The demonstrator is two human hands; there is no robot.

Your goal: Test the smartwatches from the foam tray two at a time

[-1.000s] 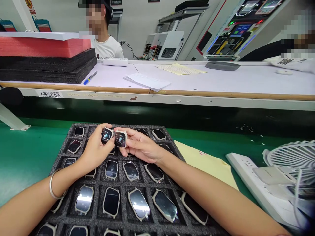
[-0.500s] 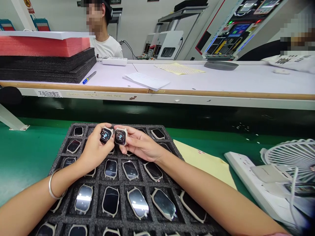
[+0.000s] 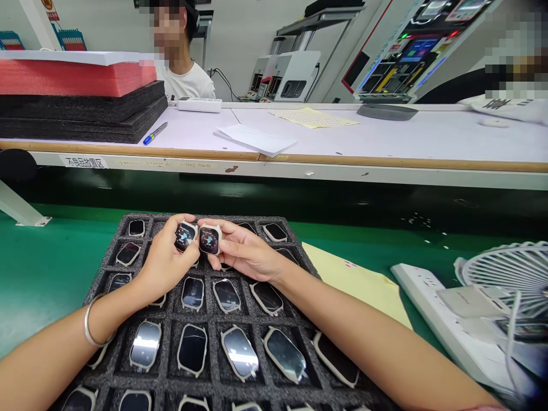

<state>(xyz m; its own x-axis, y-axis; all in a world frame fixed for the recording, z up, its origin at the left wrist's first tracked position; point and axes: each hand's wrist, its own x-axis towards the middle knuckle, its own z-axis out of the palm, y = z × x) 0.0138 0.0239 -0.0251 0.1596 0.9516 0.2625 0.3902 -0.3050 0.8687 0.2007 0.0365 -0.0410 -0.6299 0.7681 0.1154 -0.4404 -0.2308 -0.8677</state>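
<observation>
**Hands at the tray, head view.** Your left fingers (image 3: 180, 220) are clenched around the first watch (image 3: 185, 236), its lit screen turned up toward you. Your right fingers (image 3: 222, 227) grasp the second watch (image 3: 209, 240) by its pale rim, its screen lit too. The two watches sit edge to edge, just touching or nearly so, raised a little above the far rows of the foam tray (image 3: 209, 317).

Your left hand (image 3: 165, 260) comes in from seven o'clock and your right hand (image 3: 246, 254) from five o'clock, both forearms crossing the tray. A bracelet (image 3: 91, 328) circles your left wrist.

The tray is black foam, divided into square pockets. Most of the pockets you can see hold one dark watch (image 3: 192, 349) lying face up.

The tray rests on the green bench (image 3: 43, 268). At three o'clock from it, a yellow sheet (image 3: 355, 281) lies with one edge just beside the tray. Farther along at three o'clock are a white power strip (image 3: 428, 302) and a white fan (image 3: 505, 271).

At twelve o'clock, across a dark gap, runs a second, white bench (image 3: 385, 140). It carries a blue pen (image 3: 154, 133), a stack of paper (image 3: 257, 140) and, at ten o'clock, piled foam sheets (image 3: 81, 111) in black and red. A person in a white shirt (image 3: 188, 84) sits behind it.
</observation>
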